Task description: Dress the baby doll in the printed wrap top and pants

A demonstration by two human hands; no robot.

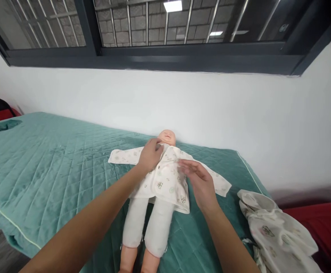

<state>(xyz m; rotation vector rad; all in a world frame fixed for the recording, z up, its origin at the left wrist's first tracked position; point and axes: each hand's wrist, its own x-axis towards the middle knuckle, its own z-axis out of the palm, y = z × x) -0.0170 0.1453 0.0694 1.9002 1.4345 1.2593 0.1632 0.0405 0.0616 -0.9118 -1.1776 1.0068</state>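
Note:
A baby doll lies on its back, its head by the wall and its legs toward me. It has on a white baby shirt with small printed figures, and white pants. The shirt's sleeves are spread out to both sides. At the neckline, my left hand has its fingers bent around the collar edge; its fingertips are partly hidden. My right hand is over the shirt's front on the right, fingers stretched out and slightly blurred, touching or just above the cloth.
The doll rests on a green quilted cover with a hole at its far left. More white printed cloth lies bunched at the right edge, beside a red chair. A white wall and a barred window stand behind.

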